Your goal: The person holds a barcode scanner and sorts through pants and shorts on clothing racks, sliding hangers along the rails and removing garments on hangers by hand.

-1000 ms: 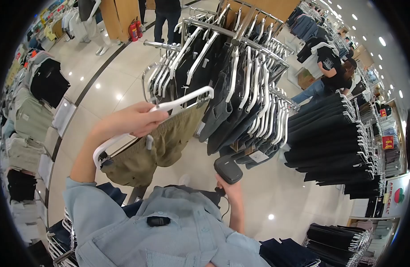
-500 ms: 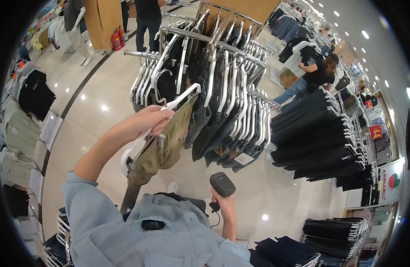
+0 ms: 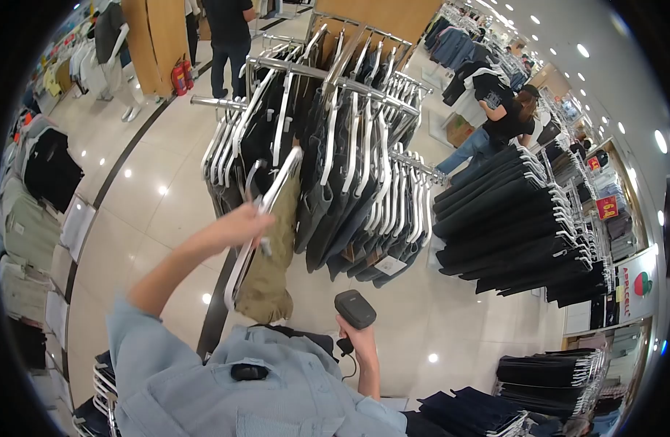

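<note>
My left hand point(image 3: 242, 226), a little blurred, is closed at the middle of a white clothes hanger point(image 3: 287, 171). From that hanger hang olive-green trousers point(image 3: 266, 280), at the near left end of a chrome clothes rack point(image 3: 291, 68). The hanger stands steeply tilted, its far end close to the other garments. Low in front of my body, my right hand point(image 3: 359, 341) grips a dark handheld barcode scanner point(image 3: 355, 309), its head pointing up and away from me. A thin cable runs down from the scanner. Dark jeans point(image 3: 335, 218) on white hangers fill the rack beside the trousers.
Black trousers point(image 3: 495, 226) hang in rows at the right, with a person point(image 3: 498, 116) bending behind them. Another person point(image 3: 229, 47) stands beyond the rack. Fire extinguishers point(image 3: 180, 76) stand by a wooden column. Folded-over navy garments point(image 3: 466, 415) are at the lower right.
The hanger with the olive trousers has swung from a slanted to a steeper position, nearer the rack's garments. My left hand has moved down slightly. The scanner stays in my right hand.
</note>
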Available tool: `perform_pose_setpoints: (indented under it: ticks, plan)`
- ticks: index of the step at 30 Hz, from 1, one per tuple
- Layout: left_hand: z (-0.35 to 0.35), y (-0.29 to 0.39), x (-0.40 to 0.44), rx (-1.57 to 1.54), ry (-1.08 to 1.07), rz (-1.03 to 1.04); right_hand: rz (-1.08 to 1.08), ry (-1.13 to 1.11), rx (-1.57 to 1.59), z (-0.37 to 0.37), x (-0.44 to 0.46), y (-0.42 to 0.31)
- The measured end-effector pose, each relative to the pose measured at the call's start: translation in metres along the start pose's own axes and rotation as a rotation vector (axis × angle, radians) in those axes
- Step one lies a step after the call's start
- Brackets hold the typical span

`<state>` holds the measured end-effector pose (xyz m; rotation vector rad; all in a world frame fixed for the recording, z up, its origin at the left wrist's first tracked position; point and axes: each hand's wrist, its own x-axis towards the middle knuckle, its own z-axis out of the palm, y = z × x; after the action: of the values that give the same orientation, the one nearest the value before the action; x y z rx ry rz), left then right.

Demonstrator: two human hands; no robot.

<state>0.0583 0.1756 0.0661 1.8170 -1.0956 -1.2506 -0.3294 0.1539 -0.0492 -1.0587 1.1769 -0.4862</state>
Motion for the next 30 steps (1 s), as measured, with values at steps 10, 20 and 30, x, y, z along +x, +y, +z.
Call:
perform_pose_setpoints:
  ticks: [10, 20, 30]
  plan:
    - [0.076, -0.069, -0.103, -0.001, -0.21, -0.262, -0.027, 0.111, -0.18, -0.037, 0.026, -0.009]
    - [0.148, -0.099, -0.106, 0.55, -0.387, 0.017, -0.159, -0.175, -0.832, -0.04, 0.069, -0.016]
    - [0.142, -0.066, -0.093, 0.711, -0.438, 0.123, -0.011, -0.705, -0.773, 0.006, 0.033, 0.034]
